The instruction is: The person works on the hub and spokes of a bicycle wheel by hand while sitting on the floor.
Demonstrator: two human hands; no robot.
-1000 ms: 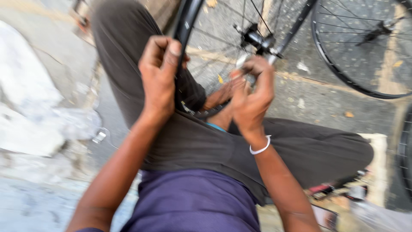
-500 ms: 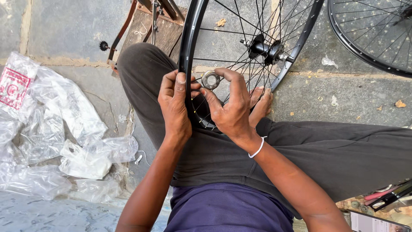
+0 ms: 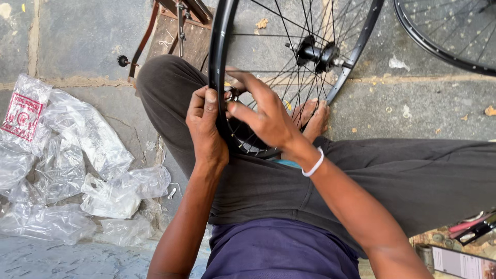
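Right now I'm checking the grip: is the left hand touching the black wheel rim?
Touching. The head view shows the left hand wrapped against the black wheel rim, its thumb pressed on the rim's edge.

wheel rim [image 3: 219, 62] on lap; plastic bags [image 3: 62, 160] left

Daylight was even and soft, outdoors, with no hard-edged shadows. The stone pavement [image 3: 423, 108] read flat grey. Faint shade lay under the clear plastic bags [image 3: 77, 170], which caught mild white glare along their creases. The black wheel rim [image 3: 219, 62] showed a thin sheen down its edge. Focus was sharp across the centre: spokes and the left hand [image 3: 206, 129] and right hand [image 3: 268, 116] were crisp. Slight wide-angle stretch appeared at the corners.
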